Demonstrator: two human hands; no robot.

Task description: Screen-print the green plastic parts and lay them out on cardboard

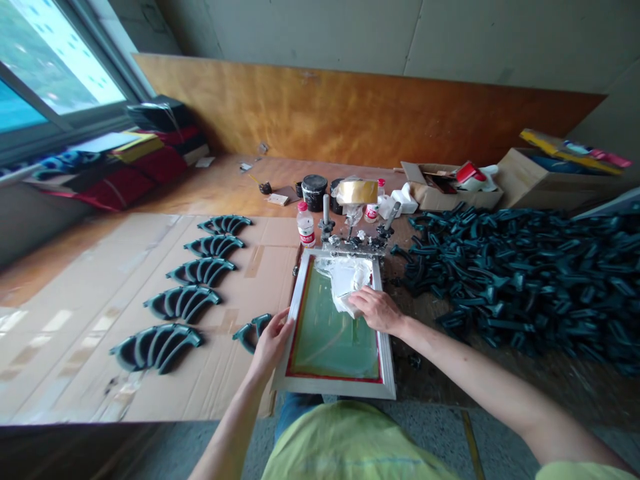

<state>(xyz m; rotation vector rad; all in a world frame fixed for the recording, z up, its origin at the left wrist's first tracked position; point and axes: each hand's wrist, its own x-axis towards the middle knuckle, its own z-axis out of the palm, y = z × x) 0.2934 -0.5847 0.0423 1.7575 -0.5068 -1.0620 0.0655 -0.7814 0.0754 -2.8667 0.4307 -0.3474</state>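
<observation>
A screen printing frame (340,388) with an aluminium border and green mesh lies in front of me, attached to a metal clamp (354,245) at its far end. My left hand (273,340) is closed on the frame's left rail. My right hand (379,310) grips a squeegee (345,281) coated in white ink, over the upper part of the mesh. White film-like ink spreads around the squeegee, and its lower edge is partly covered by my fingers. Beside my left hand, a few dark green curved plastic parts (245,335) lie partly hidden.
Fanned groups of curved parts (156,348) line the cardboard (210,387) at left. A large heap of similar parts (520,280) covers the right side. Behind the clamp stand a red-capped bottle (306,227), a black tub (315,192) and a roll of tape (358,192). Open cartons (453,193) sit at the back right.
</observation>
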